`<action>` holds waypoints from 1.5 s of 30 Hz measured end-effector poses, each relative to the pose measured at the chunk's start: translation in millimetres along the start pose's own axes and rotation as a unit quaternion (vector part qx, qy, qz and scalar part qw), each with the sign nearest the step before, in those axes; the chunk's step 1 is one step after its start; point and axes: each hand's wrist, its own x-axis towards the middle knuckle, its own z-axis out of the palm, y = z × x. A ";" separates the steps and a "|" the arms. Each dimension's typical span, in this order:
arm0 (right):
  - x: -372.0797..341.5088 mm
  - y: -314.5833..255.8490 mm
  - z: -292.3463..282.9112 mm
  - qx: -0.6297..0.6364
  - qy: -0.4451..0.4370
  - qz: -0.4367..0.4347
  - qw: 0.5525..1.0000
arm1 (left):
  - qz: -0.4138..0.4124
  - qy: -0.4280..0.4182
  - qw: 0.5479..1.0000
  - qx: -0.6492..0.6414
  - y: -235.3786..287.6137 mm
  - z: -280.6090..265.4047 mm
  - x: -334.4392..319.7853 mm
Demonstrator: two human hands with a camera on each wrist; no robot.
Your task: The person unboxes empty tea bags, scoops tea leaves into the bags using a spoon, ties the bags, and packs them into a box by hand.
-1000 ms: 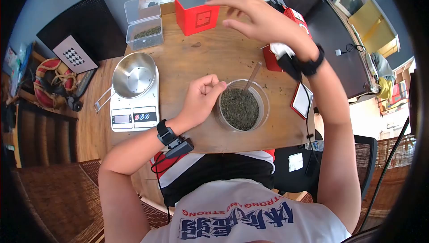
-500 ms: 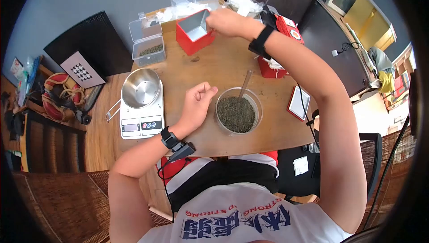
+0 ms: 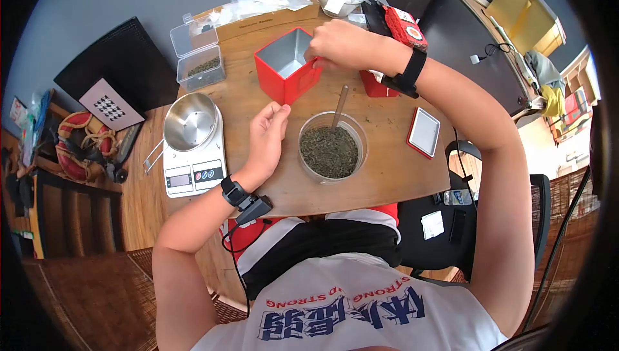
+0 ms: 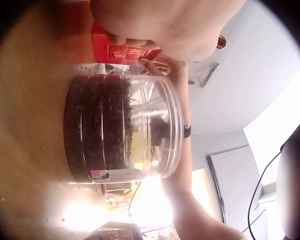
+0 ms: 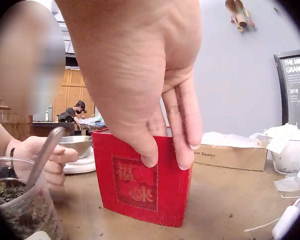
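My right hand (image 3: 345, 44) grips an open red square tin (image 3: 303, 85) at its rim. In the right wrist view its thumb lies on the tin's decorated face (image 5: 135, 187), the fingers over the adjoining edge. Bare silver metal shows inside. Close to the tin's near corner is my left hand (image 3: 265, 135), its fingers loosely curled around nothing. In front of the tin stands a clear plastic tub (image 3: 362, 149) of dark dried leaves (image 3: 329, 154). A metal spoon (image 3: 341, 102) leans in it, its bowl buried.
At left a steel pan (image 3: 191, 122) sits on a white kitchen scale (image 3: 195, 180). Behind it stands an open clear box (image 3: 216, 77) with leaves. A white-lined red lid (image 3: 424, 133) lies at right, near another red container (image 3: 379, 86). A cardboard box (image 3: 264, 26) lines the back.
My right hand has gone from reaching with spread fingers to gripping the tin. The tin has come nearer across the table. My left hand has shifted slightly forward, away from the tub.
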 end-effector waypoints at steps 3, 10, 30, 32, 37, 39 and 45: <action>-7.6 -8.7 -0.7 0.001 -0.006 0.031 1.000 | -0.017 -0.006 1.000 -0.010 -0.7 -0.2 -0.1; -52.6 -23.9 -4.1 0.020 0.133 0.090 0.987 | -0.023 0.011 1.000 -0.009 -2.8 -1.3 -3.1; -373.9 -204.9 -28.3 0.506 -0.049 0.684 0.524 | -0.076 0.052 0.995 0.026 -4.7 10.8 -7.3; -356.0 -200.5 -29.9 0.491 -0.024 0.679 0.545 | -0.093 0.031 0.995 0.014 -6.5 7.8 -5.5; -335.5 -167.9 -18.6 0.300 0.057 0.690 0.656 | -0.088 0.029 0.996 0.016 -3.4 9.9 -4.6; -334.3 -151.6 -7.8 0.243 0.059 0.698 0.671 | -0.088 0.007 0.996 -0.002 -4.3 1.3 -5.0; -302.7 -121.8 13.3 0.207 0.039 0.647 0.733 | -0.083 -0.025 0.995 -0.038 0.8 1.9 -3.8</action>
